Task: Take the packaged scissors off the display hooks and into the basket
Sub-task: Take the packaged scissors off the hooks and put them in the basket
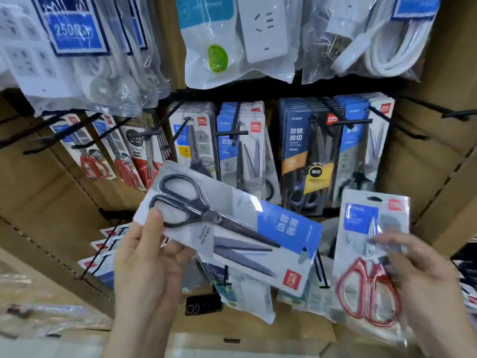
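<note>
My left hand (149,257) grips a pack of black-handled scissors (232,228) by its handle end; the pack lies tilted, turned nearly upside down, in front of the display. My right hand (423,275) holds a pack of red-handled scissors (371,254) upright at the lower right, fingers over its front. Both packs are off the hooks. More scissor packs hang on black hooks (237,125) behind: red-handled ones (124,156) at the left, grey and dark ones (307,156) in the middle and right. No basket is in view.
Bagged power strips and white cables (232,40) hang on the row above. Brown cardboard panels (426,177) flank the display. Bare hook ends (454,115) stick out at the right. A lower row of packs (245,293) and a dark phone (204,304) sit below the hands.
</note>
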The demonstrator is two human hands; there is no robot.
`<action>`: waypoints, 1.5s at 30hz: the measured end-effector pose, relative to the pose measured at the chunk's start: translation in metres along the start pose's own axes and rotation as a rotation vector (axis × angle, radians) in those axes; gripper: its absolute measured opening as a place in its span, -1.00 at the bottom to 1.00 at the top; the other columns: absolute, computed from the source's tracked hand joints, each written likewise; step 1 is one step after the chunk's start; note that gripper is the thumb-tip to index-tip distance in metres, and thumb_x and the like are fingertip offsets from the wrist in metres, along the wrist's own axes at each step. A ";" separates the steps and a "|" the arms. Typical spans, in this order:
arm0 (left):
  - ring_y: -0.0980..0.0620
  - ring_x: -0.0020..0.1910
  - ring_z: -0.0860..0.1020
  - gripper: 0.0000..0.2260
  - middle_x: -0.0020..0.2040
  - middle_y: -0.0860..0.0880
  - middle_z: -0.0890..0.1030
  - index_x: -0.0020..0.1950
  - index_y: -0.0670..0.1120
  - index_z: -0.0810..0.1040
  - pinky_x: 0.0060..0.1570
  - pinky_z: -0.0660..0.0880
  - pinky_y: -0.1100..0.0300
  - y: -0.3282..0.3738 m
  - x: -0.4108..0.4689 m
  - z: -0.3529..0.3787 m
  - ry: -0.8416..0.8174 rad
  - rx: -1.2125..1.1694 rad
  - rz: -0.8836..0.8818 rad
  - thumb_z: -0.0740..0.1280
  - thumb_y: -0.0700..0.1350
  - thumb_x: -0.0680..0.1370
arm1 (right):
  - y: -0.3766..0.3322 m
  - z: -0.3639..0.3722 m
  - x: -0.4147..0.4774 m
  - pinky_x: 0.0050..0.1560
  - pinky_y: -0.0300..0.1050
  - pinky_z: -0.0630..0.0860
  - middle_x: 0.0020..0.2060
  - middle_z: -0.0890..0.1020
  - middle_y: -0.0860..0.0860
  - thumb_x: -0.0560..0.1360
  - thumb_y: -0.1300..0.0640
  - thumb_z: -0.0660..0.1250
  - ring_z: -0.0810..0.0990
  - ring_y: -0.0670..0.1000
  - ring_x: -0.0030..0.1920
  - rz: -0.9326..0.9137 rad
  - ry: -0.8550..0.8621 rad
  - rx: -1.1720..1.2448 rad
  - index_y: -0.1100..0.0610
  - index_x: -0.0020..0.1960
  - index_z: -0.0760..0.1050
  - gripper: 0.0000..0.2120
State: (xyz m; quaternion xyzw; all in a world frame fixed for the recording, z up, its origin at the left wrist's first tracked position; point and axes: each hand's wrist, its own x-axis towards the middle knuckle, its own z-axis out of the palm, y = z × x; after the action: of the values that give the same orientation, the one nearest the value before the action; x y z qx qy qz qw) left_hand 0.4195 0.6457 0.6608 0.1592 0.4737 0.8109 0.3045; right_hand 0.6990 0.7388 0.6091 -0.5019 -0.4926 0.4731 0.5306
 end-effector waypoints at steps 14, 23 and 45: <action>-0.11 0.01 0.68 -0.33 0.06 -0.15 0.66 0.09 -0.04 0.62 0.04 0.60 -0.14 -0.050 -0.033 -0.030 0.050 -0.007 -0.192 0.70 -0.26 0.02 | -0.040 0.048 -0.016 -0.23 0.03 0.63 -0.30 0.73 0.12 0.23 0.07 0.49 0.69 0.05 -0.34 0.096 -0.178 0.177 0.06 -0.27 0.70 -0.90; 0.15 -0.05 0.56 -0.89 -0.05 0.12 0.60 -0.03 0.16 0.60 -0.15 0.47 0.36 -0.021 -0.030 0.025 -0.418 0.729 0.352 0.39 0.10 0.47 | -0.054 0.075 -0.007 -0.24 -0.23 0.59 -0.23 0.72 -0.06 0.21 -0.04 0.51 0.68 -0.11 -0.23 -0.254 -0.415 -0.160 -0.03 -0.25 0.71 -0.85; -0.08 -0.04 0.70 -0.71 -0.07 -0.03 0.74 0.27 -0.03 0.47 0.08 0.59 -0.21 -0.005 0.006 0.060 -0.266 0.399 0.293 0.32 -0.28 0.58 | -0.031 0.094 -0.003 -0.14 -0.27 0.51 -0.26 0.65 -0.11 0.40 0.08 0.52 0.63 -0.12 -0.20 -0.249 -0.385 -0.209 -0.03 -0.28 0.69 -0.91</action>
State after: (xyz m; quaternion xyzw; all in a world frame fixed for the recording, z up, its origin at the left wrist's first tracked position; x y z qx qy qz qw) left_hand 0.4493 0.6914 0.6859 0.3879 0.5519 0.7089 0.2059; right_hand 0.6054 0.7408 0.6411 -0.3900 -0.6890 0.4375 0.4264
